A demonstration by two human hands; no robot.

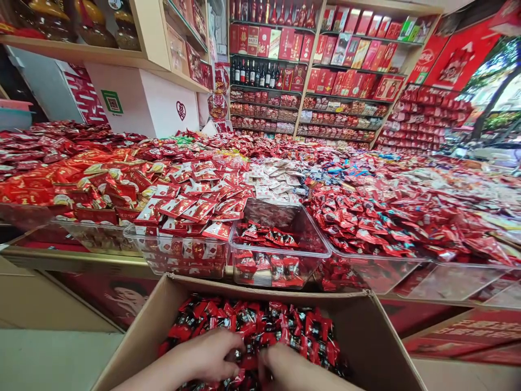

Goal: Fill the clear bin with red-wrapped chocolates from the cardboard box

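Head view: on the white pillar [146, 98] beyond the counter, a green-framed code sign [111, 102] carries a square QR pattern, and round the corner a red heart sticker [180, 111] bears the double-happiness character; the same character marks a round red packet [217, 107] hanging nearby. Red gift boxes [271, 42] and bottles [254, 73] fill the back shelves, their labels too small to read. The red poster [464, 60] at upper right and the lower front panel [468, 334] have pale lettering that I cannot make out. Closest to the camera, an open cardboard box [385, 336] holds a deep layer of red-and-black wrapped sweets [301, 328], some with tiny white characters on a black patch, illegible. Both bare hands are down among these sweets. The left hand [217, 353] is curved, thumb and fingers apart with wrappers between them; whether it pinches any, I cannot tell. Beside it, the right hand [285, 366] is blurred, fingertips hidden in the sweets, so its grip cannot be told either. Just past the box, a clear bin [280, 251] contains a low layer of similar red-and-black sweets. To its left, another clear bin [179, 252] is heaped with red-and-white packets [195, 203]; to its right lie red twist wrappers [358, 217], piled high.
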